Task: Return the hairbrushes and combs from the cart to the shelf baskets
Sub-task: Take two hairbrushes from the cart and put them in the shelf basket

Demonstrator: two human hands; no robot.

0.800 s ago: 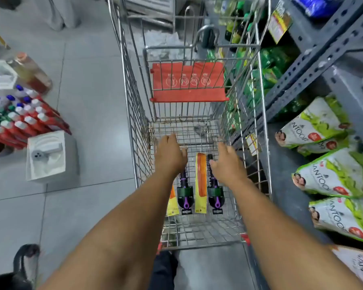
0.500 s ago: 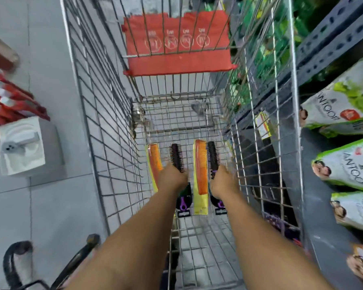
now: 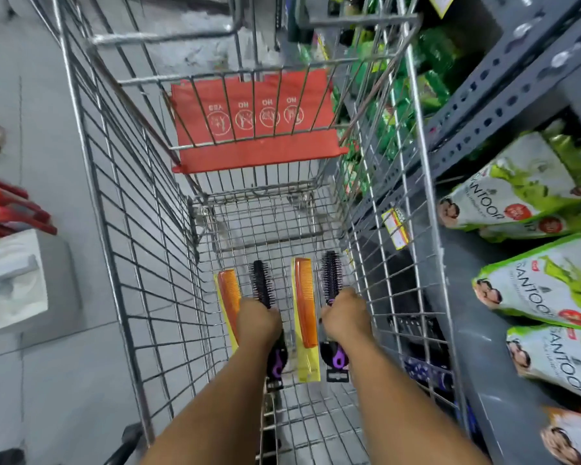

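Note:
Both my arms reach down into a wire shopping cart (image 3: 141,270). On its floor lie two round black hairbrushes with purple handles and two orange combs on yellow cards. My left hand (image 3: 257,322) is closed around the left hairbrush (image 3: 261,283). My right hand (image 3: 346,317) is closed around the right hairbrush (image 3: 330,275). One orange comb (image 3: 228,293) lies left of my left hand, partly hidden by it. The other orange comb (image 3: 305,303) lies between my two hands. No shelf baskets are visible.
The cart's red child-seat flap (image 3: 249,129) stands at the far end. A grey metal shelf (image 3: 503,95) runs along the right, holding green and white pouches (image 3: 550,290). On the tiled floor at the left sit a white box (image 3: 14,280) and red bottles (image 3: 10,209).
The view has moved closer over the cart. My hands went from hovering above the items down onto the two hairbrushes and closed around their handles.

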